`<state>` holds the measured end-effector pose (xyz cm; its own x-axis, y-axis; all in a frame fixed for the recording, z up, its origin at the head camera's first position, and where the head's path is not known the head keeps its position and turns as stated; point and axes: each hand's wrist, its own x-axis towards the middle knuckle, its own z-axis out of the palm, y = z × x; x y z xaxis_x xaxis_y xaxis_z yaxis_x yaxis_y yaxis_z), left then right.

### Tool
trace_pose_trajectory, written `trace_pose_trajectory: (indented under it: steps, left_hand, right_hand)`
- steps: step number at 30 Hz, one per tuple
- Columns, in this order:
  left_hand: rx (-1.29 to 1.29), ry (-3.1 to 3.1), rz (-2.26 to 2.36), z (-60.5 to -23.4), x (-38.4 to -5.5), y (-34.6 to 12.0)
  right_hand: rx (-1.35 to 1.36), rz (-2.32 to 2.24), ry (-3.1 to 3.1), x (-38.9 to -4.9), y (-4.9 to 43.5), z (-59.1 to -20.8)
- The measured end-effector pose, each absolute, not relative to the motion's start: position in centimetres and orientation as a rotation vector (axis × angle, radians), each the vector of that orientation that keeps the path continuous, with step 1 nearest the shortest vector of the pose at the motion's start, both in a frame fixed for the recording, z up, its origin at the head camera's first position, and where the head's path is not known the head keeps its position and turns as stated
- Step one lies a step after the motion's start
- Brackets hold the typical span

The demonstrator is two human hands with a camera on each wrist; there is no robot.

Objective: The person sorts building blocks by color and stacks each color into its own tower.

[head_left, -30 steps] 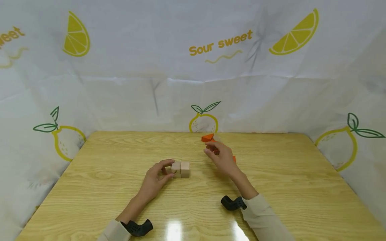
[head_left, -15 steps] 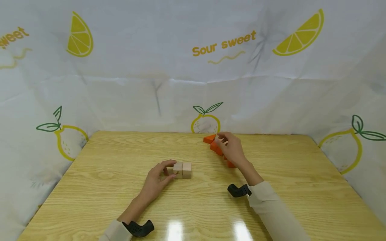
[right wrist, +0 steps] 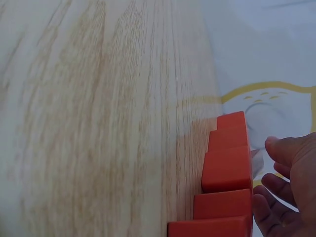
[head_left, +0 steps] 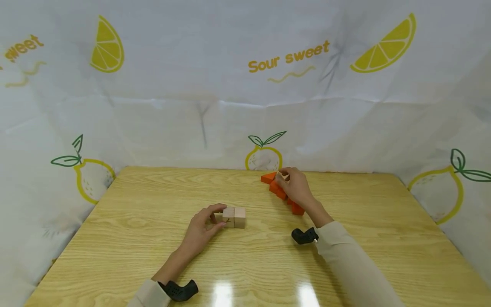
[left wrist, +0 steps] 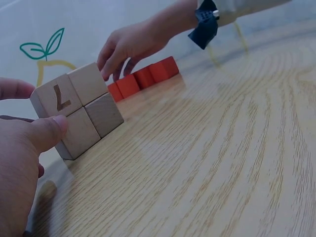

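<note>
Near the middle of the head view, a stack [head_left: 239,217] of pale blocks is set on the table [head_left: 153,256], two over two as seen from the left wrist. It is pinched at its left side by the left hand [head_left: 197,230], the thumb [left wrist: 47,131] being laid on the near face and a finger held at the far upper edge, apparently so that the blocks are kept steady and square; the right side and top are thus left uncovered.

Right of centre, a slanting row [head_left: 277,189] of red blocks is set, perhaps loosely lined up for easy reach. Behind it the right hand [head_left: 297,185] is held, with its thumb and fingers parted; a pale piece [right wrist: 256,163], half hidden by the row, is seen just ahead of them, and whether it is touched cannot be told.

No container is seen; the blocks are borne directly by the wood. A lemon-printed cloth [head_left: 172,64] is hung across the upper half of the head view.
</note>
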<state>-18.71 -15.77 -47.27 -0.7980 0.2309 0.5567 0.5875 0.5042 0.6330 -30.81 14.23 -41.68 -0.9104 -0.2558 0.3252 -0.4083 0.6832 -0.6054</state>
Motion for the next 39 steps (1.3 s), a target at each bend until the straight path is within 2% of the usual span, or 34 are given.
trace_pose_trajectory:
  steps: [39]
  left_hand:
    - [-0.676, -2.362, -1.212, -47.1, -18.7, -15.9]
  right_hand:
    - [0.274, 0.744, -3.027, -33.2, 13.3, -41.7]
